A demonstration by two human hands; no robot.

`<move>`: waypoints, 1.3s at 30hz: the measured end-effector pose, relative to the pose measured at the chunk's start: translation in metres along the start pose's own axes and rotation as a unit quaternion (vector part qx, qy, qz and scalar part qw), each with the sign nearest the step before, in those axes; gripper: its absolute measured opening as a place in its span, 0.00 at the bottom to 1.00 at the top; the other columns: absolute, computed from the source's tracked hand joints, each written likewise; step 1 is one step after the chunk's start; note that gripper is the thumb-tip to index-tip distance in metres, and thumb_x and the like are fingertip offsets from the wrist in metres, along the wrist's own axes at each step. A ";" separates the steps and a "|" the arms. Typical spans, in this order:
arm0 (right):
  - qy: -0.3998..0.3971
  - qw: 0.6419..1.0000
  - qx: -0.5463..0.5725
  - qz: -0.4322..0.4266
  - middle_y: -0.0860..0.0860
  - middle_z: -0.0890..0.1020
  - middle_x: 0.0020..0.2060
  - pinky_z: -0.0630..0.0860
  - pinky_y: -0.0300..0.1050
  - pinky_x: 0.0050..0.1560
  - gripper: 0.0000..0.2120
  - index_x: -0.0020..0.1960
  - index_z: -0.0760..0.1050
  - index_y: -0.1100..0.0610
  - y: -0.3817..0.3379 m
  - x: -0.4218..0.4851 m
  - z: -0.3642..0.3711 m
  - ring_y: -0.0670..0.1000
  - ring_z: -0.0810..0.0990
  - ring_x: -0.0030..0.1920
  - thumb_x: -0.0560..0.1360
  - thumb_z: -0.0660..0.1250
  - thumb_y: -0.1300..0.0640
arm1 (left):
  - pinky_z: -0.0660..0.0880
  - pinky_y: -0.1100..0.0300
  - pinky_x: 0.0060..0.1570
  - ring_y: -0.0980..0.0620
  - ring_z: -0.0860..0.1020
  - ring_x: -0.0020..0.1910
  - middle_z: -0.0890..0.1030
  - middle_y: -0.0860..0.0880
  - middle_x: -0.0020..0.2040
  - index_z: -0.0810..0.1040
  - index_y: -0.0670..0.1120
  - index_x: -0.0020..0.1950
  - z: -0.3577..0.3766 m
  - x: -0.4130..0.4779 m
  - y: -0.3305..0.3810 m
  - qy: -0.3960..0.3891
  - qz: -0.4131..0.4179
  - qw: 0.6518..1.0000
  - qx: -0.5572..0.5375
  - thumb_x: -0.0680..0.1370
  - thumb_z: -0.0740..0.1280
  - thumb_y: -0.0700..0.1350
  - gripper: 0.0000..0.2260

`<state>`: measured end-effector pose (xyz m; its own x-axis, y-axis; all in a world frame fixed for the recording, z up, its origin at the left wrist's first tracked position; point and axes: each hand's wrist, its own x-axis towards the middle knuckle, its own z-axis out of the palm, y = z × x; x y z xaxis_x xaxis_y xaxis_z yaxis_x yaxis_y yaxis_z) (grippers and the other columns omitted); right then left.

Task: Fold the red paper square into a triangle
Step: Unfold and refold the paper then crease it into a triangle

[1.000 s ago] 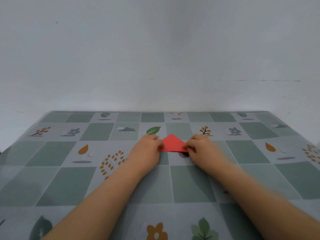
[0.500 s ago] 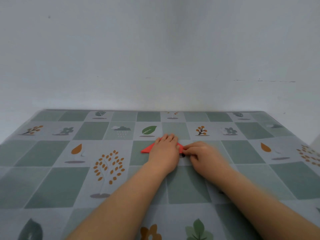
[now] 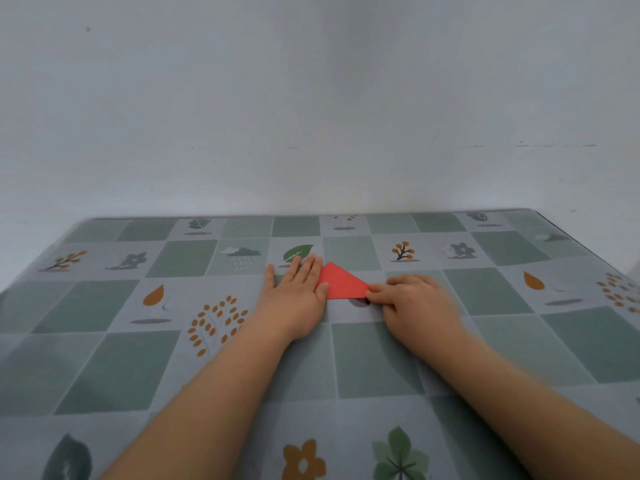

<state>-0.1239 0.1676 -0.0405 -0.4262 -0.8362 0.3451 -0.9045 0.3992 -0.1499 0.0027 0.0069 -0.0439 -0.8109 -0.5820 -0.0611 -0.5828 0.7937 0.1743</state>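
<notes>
The red paper (image 3: 343, 283) lies folded as a triangle on the table, its point toward the wall and its long edge toward me. My left hand (image 3: 298, 292) rests flat, fingers spread, over the paper's left part and hides that corner. My right hand (image 3: 412, 303) has its fingers curled, and its fingertips pinch or press the paper's right corner against the table.
The table wears a cloth (image 3: 138, 358) of green and grey squares with leaf, tree and flower prints. A plain pale wall (image 3: 311, 116) rises just behind the table's far edge. The table's right edge (image 3: 588, 251) runs diagonally at the right.
My left hand slid from the middle of the triangle to its left side, uncovering the top and right part. My right hand stays on the right corner.
</notes>
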 end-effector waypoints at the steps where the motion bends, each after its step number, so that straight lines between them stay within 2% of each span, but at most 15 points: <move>1: -0.003 1.000 -0.006 -0.002 0.43 0.86 0.50 0.71 0.47 0.59 0.19 0.51 0.83 0.45 0.000 0.001 0.001 0.53 0.82 0.53 0.68 0.59 0.57 | 0.37 0.42 0.74 0.56 0.40 0.77 0.41 0.55 0.79 0.40 0.51 0.77 0.000 0.000 0.000 0.003 0.000 1.000 0.001 0.82 0.40 0.54 0.24; 5: -0.040 0.999 0.008 0.025 0.52 0.84 0.44 0.74 0.48 0.51 0.16 0.49 0.83 0.49 -0.007 0.014 -0.005 0.57 0.79 0.51 0.71 0.58 0.57 | 0.38 0.42 0.75 0.55 0.40 0.77 0.42 0.54 0.79 0.40 0.50 0.77 0.004 -0.001 0.001 0.015 0.003 1.000 -0.006 0.81 0.40 0.54 0.25; 6: -0.041 0.999 0.020 0.028 0.53 0.83 0.46 0.74 0.49 0.51 0.16 0.49 0.82 0.51 -0.012 0.018 -0.007 0.57 0.78 0.53 0.71 0.56 0.56 | 0.39 0.42 0.75 0.55 0.40 0.77 0.42 0.54 0.79 0.41 0.50 0.77 0.005 -0.001 0.001 0.018 0.004 1.000 -0.006 0.81 0.40 0.54 0.25; 7: -0.045 0.998 0.034 0.021 0.54 0.82 0.52 0.73 0.49 0.57 0.17 0.54 0.80 0.53 -0.018 0.023 -0.007 0.57 0.76 0.58 0.73 0.55 0.56 | 0.39 0.42 0.75 0.55 0.40 0.77 0.42 0.54 0.79 0.41 0.50 0.77 0.005 -0.001 0.001 0.021 0.005 1.000 -0.006 0.81 0.40 0.54 0.25; 9: -0.094 0.993 0.066 -0.002 0.55 0.69 0.71 0.58 0.46 0.72 0.22 0.70 0.66 0.58 -0.030 0.032 -0.004 0.54 0.65 0.71 0.77 0.53 0.57 | 0.39 0.42 0.75 0.55 0.41 0.77 0.42 0.54 0.79 0.41 0.50 0.77 0.004 -0.001 0.000 0.027 0.007 1.000 -0.008 0.81 0.40 0.53 0.24; 10: -0.134 0.988 0.074 -0.014 0.54 0.61 0.75 0.50 0.45 0.75 0.24 0.75 0.58 0.58 -0.035 0.036 -0.002 0.52 0.57 0.75 0.79 0.52 0.57 | 0.39 0.42 0.75 0.55 0.41 0.77 0.42 0.54 0.79 0.42 0.50 0.77 0.004 -0.002 0.000 0.029 0.007 1.000 -0.008 0.81 0.40 0.53 0.24; 12: -0.197 0.978 0.064 -0.031 0.51 0.51 0.78 0.43 0.46 0.76 0.25 0.77 0.48 0.56 -0.039 0.039 0.005 0.48 0.47 0.77 0.81 0.47 0.54 | 0.39 0.42 0.75 0.55 0.41 0.77 0.42 0.54 0.79 0.42 0.51 0.77 0.005 -0.002 0.000 0.031 0.007 0.999 -0.011 0.81 0.40 0.53 0.24; 15: -0.231 0.971 0.034 -0.043 0.47 0.46 0.78 0.41 0.48 0.77 0.26 0.77 0.42 0.52 -0.037 0.036 0.015 0.45 0.42 0.76 0.81 0.43 0.50 | 0.39 0.42 0.75 0.55 0.41 0.77 0.42 0.54 0.79 0.42 0.51 0.77 0.006 -0.001 0.000 0.032 0.002 0.999 -0.012 0.81 0.40 0.52 0.24; 23: -0.234 0.971 -0.011 -0.043 0.45 0.44 0.78 0.39 0.50 0.77 0.27 0.77 0.39 0.50 -0.022 0.023 0.010 0.42 0.40 0.76 0.80 0.41 0.44 | 0.40 0.41 0.75 0.55 0.42 0.77 0.43 0.54 0.79 0.42 0.50 0.77 0.007 0.001 0.000 0.036 -0.004 0.999 -0.014 0.81 0.41 0.53 0.25; 36: -0.229 0.973 -0.031 -0.022 0.42 0.42 0.77 0.36 0.49 0.76 0.26 0.76 0.37 0.48 0.004 -0.006 -0.009 0.41 0.37 0.75 0.80 0.38 0.44 | 0.38 0.42 0.75 0.54 0.42 0.77 0.43 0.53 0.79 0.41 0.50 0.77 0.005 -0.002 0.002 0.033 -0.002 0.999 -0.020 0.81 0.41 0.53 0.25; 39: -0.230 0.973 -0.015 -0.012 0.43 0.44 0.77 0.38 0.49 0.76 0.25 0.76 0.40 0.48 0.005 -0.002 -0.008 0.42 0.39 0.75 0.81 0.40 0.45 | 0.38 0.42 0.75 0.54 0.42 0.77 0.43 0.53 0.79 0.41 0.50 0.77 0.005 -0.001 0.001 0.032 -0.001 0.999 -0.019 0.81 0.41 0.53 0.25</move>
<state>-0.1277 0.1741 -0.0341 -0.3721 -0.9224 -0.1041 -0.9163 0.3829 -0.1173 0.0032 0.0093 -0.0487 -0.8036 -0.5951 0.0016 -0.5814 0.7856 0.2119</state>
